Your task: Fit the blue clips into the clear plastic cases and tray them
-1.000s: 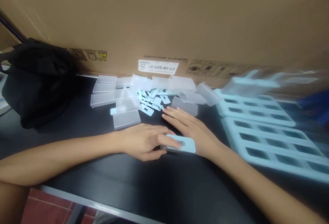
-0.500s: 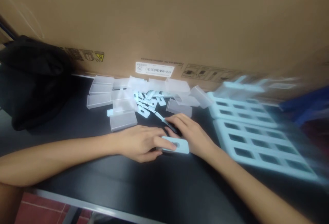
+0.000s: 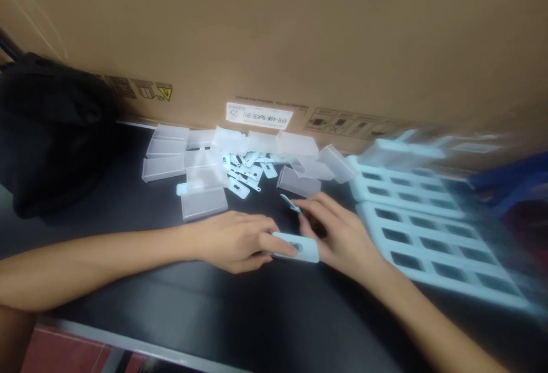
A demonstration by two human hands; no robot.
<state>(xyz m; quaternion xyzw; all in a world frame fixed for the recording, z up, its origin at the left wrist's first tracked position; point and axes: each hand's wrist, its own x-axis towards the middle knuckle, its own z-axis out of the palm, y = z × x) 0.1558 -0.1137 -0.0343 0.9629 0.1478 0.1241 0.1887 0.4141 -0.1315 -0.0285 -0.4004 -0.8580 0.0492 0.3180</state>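
Observation:
My left hand (image 3: 237, 240) rests on the black table and grips a small pale blue plastic holder (image 3: 299, 247), forefinger lying along its top. My right hand (image 3: 338, 230) sits just right of the holder and pinches a small thin flat tab (image 3: 290, 202) between thumb and fingertips, lifted slightly above the table. Behind both hands lies a heap of similar flat tabs (image 3: 246, 170) among several clear plastic cases (image 3: 203, 202).
Pale blue moulded trays (image 3: 428, 230) with rows of slots lie at the right. A black bag (image 3: 47, 133) sits at the left. A big cardboard box (image 3: 274, 36) with a white label stands along the back. The table edge (image 3: 128, 344) runs near me.
My right hand reached flat toward the heap, closed on a thin tab, and has drawn it back and up toward the holder. My left hand stayed on the holder.

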